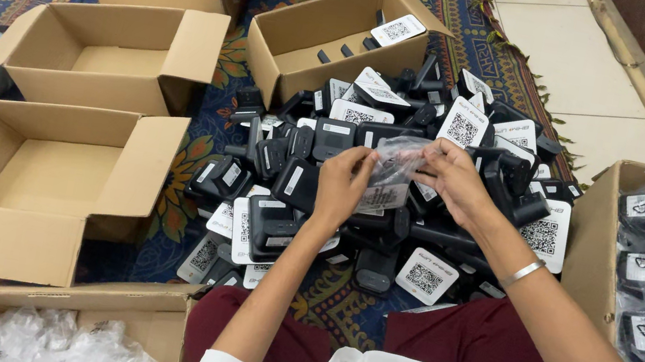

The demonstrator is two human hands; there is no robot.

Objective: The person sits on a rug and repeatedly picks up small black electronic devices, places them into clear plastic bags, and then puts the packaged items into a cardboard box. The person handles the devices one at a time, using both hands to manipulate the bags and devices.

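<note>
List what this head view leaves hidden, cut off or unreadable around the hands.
- Clear bag: its contents, crumpled film and both hands cover it.
- Left hand and right hand: fingertips, hidden in the film.
- Lower layers of the device pile: buried.
- Right box: cut by the frame edge.
- Bottom box: cut off below.

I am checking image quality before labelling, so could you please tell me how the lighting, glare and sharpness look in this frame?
Head view: soft, even light with faint shadows; slight glare on the clear plastic bag held by the left hand and right hand; the pile of black devices is sharp; the frame's edges bend slightly.
</note>
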